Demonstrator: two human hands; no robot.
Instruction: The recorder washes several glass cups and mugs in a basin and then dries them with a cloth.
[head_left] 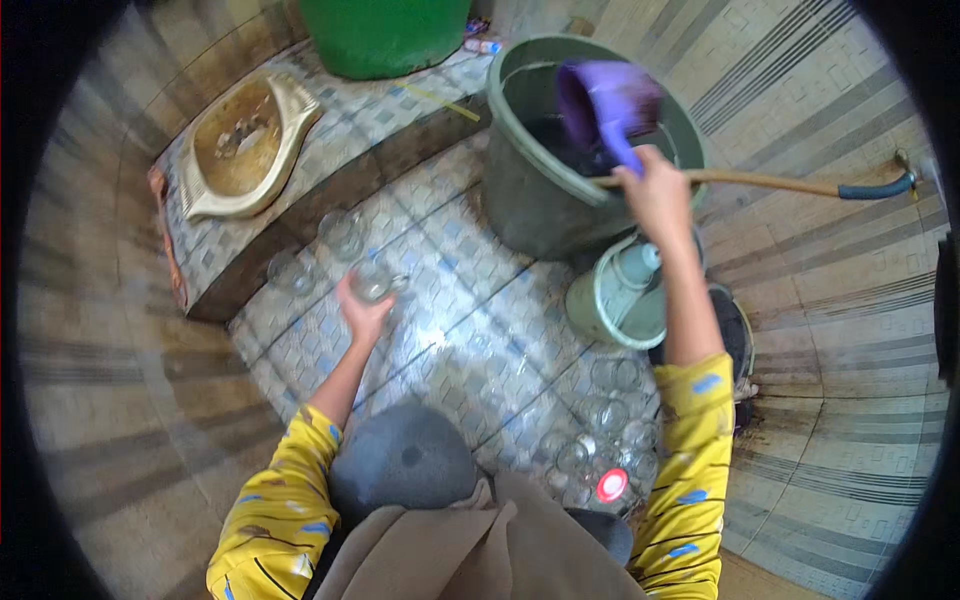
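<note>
My left hand [364, 314] is closed around a clear glass mug [373, 282], held low over the wet tiled floor. Two more clear glass vessels [341, 232] [290, 273] stand beyond it, close to the raised step. At the upper right my right hand [655, 190] grips the handle of a purple water dipper [612, 100]. The dipper is tilted over the mouth of a large grey-green tub [525, 185], which has dark water inside.
A small pale green bucket [590, 305] stands before the tub. Several glasses [605, 412] and a red-and-white lid [612, 485] lie near my right knee. A tan hose [770, 180] runs from the wall tap. On the step are a squat toilet [290, 150] and a green barrel [385, 35].
</note>
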